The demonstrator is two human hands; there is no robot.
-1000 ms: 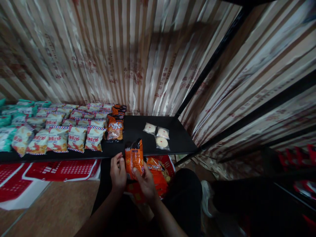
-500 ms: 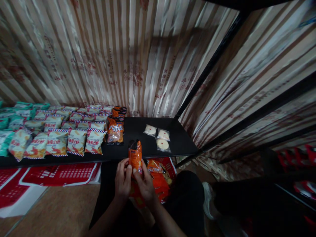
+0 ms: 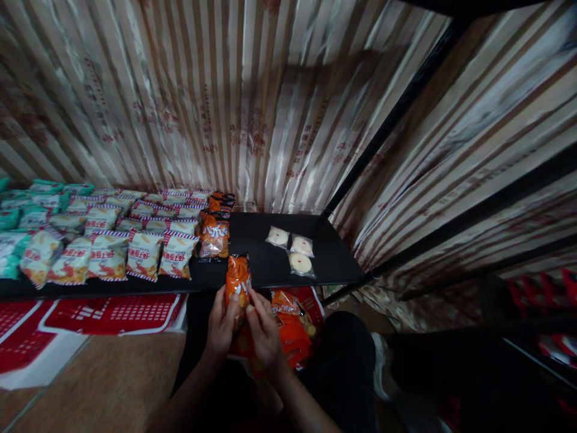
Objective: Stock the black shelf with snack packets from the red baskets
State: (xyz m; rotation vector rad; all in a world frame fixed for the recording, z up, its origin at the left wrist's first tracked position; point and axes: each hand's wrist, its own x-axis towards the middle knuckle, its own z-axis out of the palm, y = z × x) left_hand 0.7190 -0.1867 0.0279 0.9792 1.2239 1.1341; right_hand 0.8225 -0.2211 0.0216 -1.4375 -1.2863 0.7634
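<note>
Between my two hands I hold an orange snack bag [image 3: 238, 276] upright at the front edge of the black shelf [image 3: 256, 240]. My left hand [image 3: 220, 322] closes on its left side, and my right hand [image 3: 264, 331] grips the right side with the thumb in front. Behind it on the shelf stand matching orange snack bags [image 3: 214, 234] in a short row. Below my hands, a larger orange package [image 3: 293, 337] with more snack bags rests at my lap, partly hidden by my hands.
White snack bags with striped edges [image 3: 175, 255] stand in rows on the left, with green bags [image 3: 13, 249] beyond. Several round white items in clear wrappers [image 3: 301, 263] lie to the right. A slanting black post [image 3: 396, 120] rises there. Red printed bags [image 3: 112, 314] show below the shelf.
The orange bag has turned in my hands so its printed front and window now face me. It has shifted slightly left. The camera view has moved a little.
</note>
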